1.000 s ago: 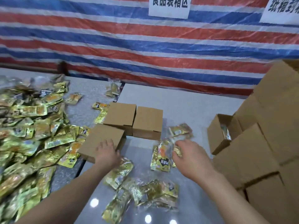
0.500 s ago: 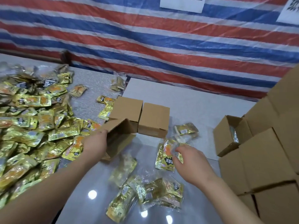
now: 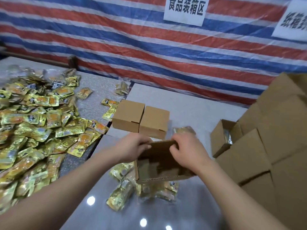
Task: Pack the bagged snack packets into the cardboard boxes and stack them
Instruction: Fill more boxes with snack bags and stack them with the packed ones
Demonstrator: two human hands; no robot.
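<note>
Overhead, sign (image 3: pixel 185 9) reads 食品装箱区; rt sign (image 3: pixel 291 22) cut off.

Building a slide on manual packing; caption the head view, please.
Both hands, left hand and right hand, hold an open brown cardboard box above bagged gold snack packets.

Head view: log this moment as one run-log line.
step: opening box | left hand: grips box far rim | right hand: grips far rim | box: open, no packets seen inside | packets: on table beneath
</note>
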